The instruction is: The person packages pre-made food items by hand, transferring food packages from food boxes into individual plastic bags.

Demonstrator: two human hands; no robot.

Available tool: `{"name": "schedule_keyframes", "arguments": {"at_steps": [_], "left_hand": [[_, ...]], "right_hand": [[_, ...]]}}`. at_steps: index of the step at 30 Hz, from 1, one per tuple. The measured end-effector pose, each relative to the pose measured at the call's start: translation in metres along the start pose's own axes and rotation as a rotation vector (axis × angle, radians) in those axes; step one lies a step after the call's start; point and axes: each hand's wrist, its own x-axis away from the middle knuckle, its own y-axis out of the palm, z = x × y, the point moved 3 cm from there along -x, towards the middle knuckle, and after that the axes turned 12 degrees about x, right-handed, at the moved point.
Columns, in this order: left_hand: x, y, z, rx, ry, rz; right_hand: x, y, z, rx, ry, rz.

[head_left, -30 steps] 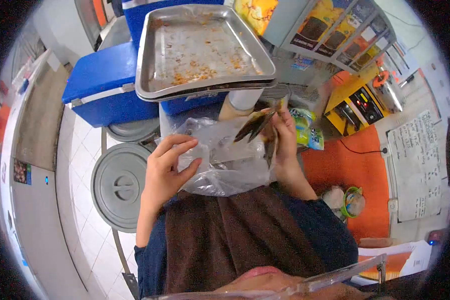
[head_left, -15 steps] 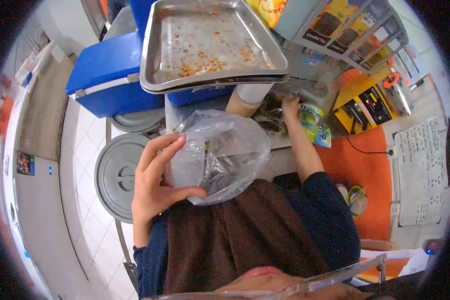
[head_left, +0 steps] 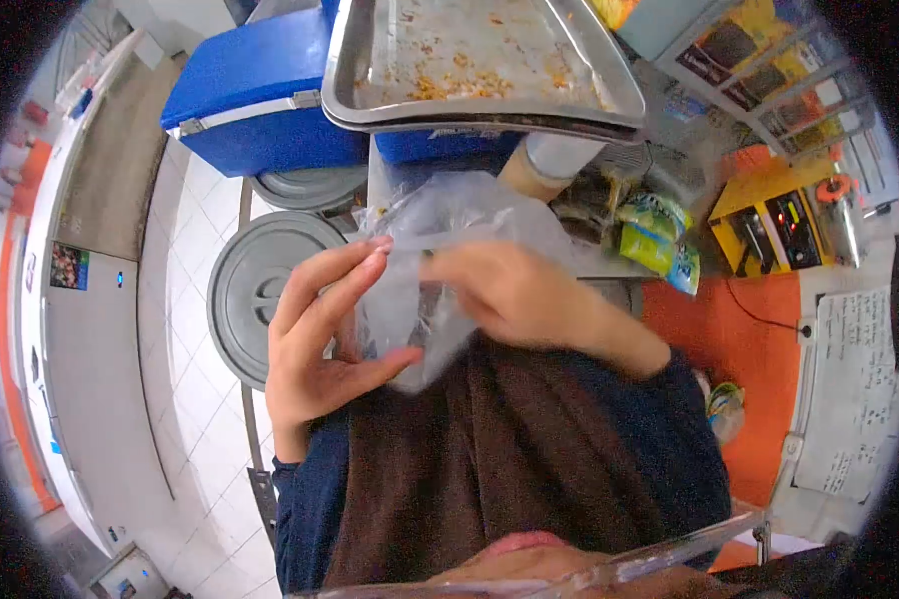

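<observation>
A clear plastic bag (head_left: pixel 489 210) is held up in front of my body, and my left hand (head_left: pixel 315 339) grips its rim, the fingers and thumb spreading the mouth. My right hand (head_left: pixel 514 299), smeared by motion, is over the bag's mouth, fingers drawn together and pointing left toward my left hand. A small dark bit shows near its fingertips, too blurred to name. Behind the right wrist, a green and blue packet (head_left: pixel 654 240) lies on the counter beside a dark bundle (head_left: pixel 581 215) in clear wrapping.
Beyond the bag, a metal tray (head_left: pixel 469 100) with orange crumbs rests on blue cooler boxes (head_left: pixel 260 100). Grey lidded bins (head_left: pixel 260 255) stand at left. On the right are a yellow and black machine (head_left: pixel 769 230) with a cable and a rack of packets (head_left: pixel 769 75).
My right hand has come back from the dark bundle near the green packet to the bag's mouth. My left hand keeps its grip on the bag. The view has shifted slightly.
</observation>
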Motion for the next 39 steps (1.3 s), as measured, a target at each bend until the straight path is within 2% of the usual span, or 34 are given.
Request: {"name": "schedule_keyframes", "arguments": {"at_steps": [2,4,5,6,7,8,10,11,12,13,14,16,17,19,23,25,26,28,29,30,32,33,35,36,38,39], "left_hand": [[0.004,0.004,-0.002,0.052,0.026,-0.018],[0.007,0.008,-0.003,0.101,0.062,-0.025],[0.010,0.009,-0.006,0.098,-0.049,-0.043],[0.012,0.011,-0.010,0.092,-0.163,-0.061],[0.014,0.013,-0.013,0.096,-0.183,-0.081],[0.016,0.014,-0.017,0.091,-0.181,-0.083],[0.020,0.014,-0.024,0.015,-0.139,-0.044],[0.021,0.011,-0.024,-0.002,-0.125,-0.030],[0.022,0.010,-0.026,-0.001,-0.127,-0.027],[0.023,0.009,-0.027,0.000,-0.137,-0.003],[0.024,0.008,-0.029,0.001,-0.146,0.024],[0.024,0.007,-0.029,0.026,-0.143,0.073],[0.023,0.006,-0.028,0.024,-0.149,0.091],[0.023,0.004,-0.028,0.021,-0.154,0.112],[0.023,-0.002,-0.026,0.019,-0.159,0.165],[0.024,-0.006,-0.026,0.000,-0.165,0.198],[0.026,-0.009,-0.026,0.015,-0.146,0.203],[0.028,-0.007,-0.025,0.035,-0.127,0.193],[0.029,-0.004,-0.024,0.055,-0.102,0.155],[0.028,0.000,-0.024,0.074,-0.074,0.118],[0.025,0.009,-0.022,0.033,-0.030,0.031],[0.024,0.014,-0.021,-0.014,0.003,-0.046],[0.027,0.022,-0.026,0.016,0.021,-0.044],[0.029,0.023,-0.027,0.047,0.029,-0.037],[0.032,0.019,-0.026,0.073,0.011,-0.042],[0.035,0.015,-0.028,0.056,-0.022,-0.017]], "right_hand": [[-0.015,0.051,0.042,-0.021,0.469,-0.606],[-0.008,0.104,0.076,0.308,0.279,-0.728],[-0.007,0.116,0.072,0.314,0.279,-0.721],[-0.008,0.121,0.065,0.392,0.383,-0.603],[-0.009,0.121,0.061,0.466,0.484,-0.482],[-0.009,0.119,0.062,0.464,0.483,-0.478],[-0.012,0.106,0.063,0.267,0.516,-0.533],[-0.008,0.121,0.081,0.266,0.513,-0.536],[0.001,0.148,0.109,0.375,0.389,-0.591],[-0.002,0.151,0.112,0.486,0.262,-0.644],[0.004,0.147,0.116,0.491,0.256,-0.648],[-0.007,0.100,0.097,0.102,0.505,-0.394],[-0.004,0.098,0.098,0.104,0.500,-0.399],[-0.006,0.093,0.092,0.217,0.234,-0.291],[-0.005,0.078,0.061,0.012,0.195,-0.124],[0.009,0.080,0.047,-0.490,0.199,-0.292],[0.009,0.077,0.041,-0.490,0.202,-0.292],[0.002,0.071,0.028,-0.410,0.378,-0.282],[0.005,0.088,0.037,-0.237,0.444,-0.229],[-0.002,0.095,0.039,-0.232,0.452,-0.218],[-0.005,0.116,0.051,0.275,0.635,-0.812],[0.004,0.137,0.057,0.277,0.642,-0.803],[0.033,0.176,0.079,0.007,1.017,-0.187],[0.033,0.177,0.082,0.005,1.020,-0.180],[0.025,0.178,0.085,0.066,0.697,-0.239],[0.023,0.169,0.086,0.066,0.700,-0.241]]}}
